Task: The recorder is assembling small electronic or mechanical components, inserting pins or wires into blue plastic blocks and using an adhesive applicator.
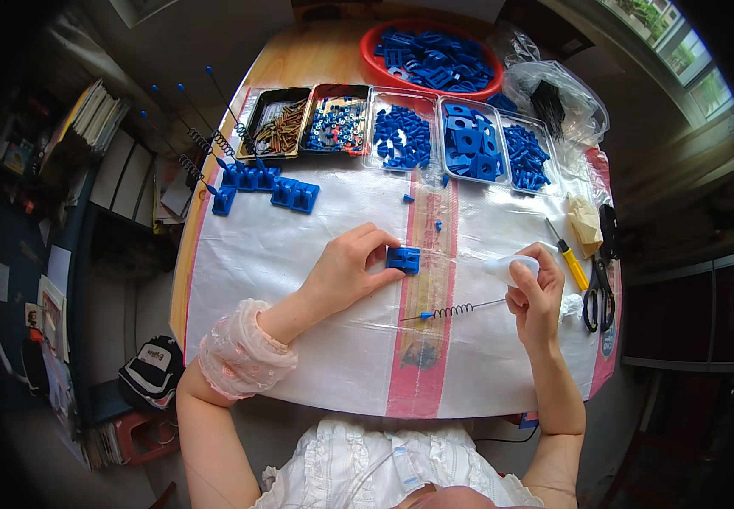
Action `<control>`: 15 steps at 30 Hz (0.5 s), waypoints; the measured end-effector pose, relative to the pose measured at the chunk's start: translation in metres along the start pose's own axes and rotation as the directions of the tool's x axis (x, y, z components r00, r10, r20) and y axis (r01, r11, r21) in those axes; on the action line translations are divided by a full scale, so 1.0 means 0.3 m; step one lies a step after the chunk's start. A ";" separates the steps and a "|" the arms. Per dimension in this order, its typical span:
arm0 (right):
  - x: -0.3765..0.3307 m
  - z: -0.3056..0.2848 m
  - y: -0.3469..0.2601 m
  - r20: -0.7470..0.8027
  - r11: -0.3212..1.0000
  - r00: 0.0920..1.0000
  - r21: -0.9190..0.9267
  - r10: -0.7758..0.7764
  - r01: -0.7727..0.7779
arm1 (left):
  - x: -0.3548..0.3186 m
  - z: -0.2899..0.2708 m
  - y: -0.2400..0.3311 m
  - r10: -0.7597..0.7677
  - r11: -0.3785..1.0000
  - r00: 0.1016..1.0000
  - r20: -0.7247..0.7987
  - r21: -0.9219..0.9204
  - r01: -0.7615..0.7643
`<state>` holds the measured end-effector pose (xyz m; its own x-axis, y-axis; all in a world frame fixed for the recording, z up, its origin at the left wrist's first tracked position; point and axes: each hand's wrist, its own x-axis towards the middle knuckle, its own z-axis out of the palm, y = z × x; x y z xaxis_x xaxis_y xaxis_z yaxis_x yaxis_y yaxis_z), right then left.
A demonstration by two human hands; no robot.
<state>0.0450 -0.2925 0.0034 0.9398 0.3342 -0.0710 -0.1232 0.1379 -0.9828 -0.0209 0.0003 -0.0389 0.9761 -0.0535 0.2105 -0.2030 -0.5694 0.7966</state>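
The left hand (341, 270) pinches a blue block (403, 260) on the counter (324, 365); well apart, at three o'clock from this block, the right hand (538, 297) grips a small white container (515, 268). A spring rod (452, 312) is at five o'clock, and a clear tray (401, 168) with blue parts (403, 136) at twelve.

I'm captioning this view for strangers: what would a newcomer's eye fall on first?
Probably the red basin heaped with blue parts, on the table's far side, behind a row of trays. Next, near the middle, the left hand pinches a blue block, while the right hand, farther right, holds a whitish rounded object. Blue-tipped rods with coiled springs stand out at the table's left edge.
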 end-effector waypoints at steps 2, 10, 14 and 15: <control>0.001 -0.001 0.004 0.002 1.000 1.000 -0.006 -0.003 0.003 | 0.000 0.000 0.000 0.001 1.000 1.000 -0.001 0.000 -0.001; 0.002 -0.003 0.008 0.013 1.000 1.000 -0.004 -0.002 0.002 | 0.001 0.000 -0.002 -0.011 1.000 1.000 0.010 -0.002 0.011; 0.000 -0.003 0.004 0.014 1.000 1.000 0.009 -0.007 0.007 | 0.001 0.001 -0.001 -0.008 1.000 1.000 0.007 -0.004 0.008; 0.000 -0.002 0.003 0.013 1.000 1.000 0.014 -0.010 0.010 | 0.001 0.002 -0.001 -0.006 1.000 1.000 0.007 -0.004 0.006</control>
<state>0.0451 -0.2930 0.0023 0.9368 0.3450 -0.0585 -0.1180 0.1542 -0.9810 -0.0204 0.0001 -0.0394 0.9778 -0.0558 0.2019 -0.1976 -0.5662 0.8003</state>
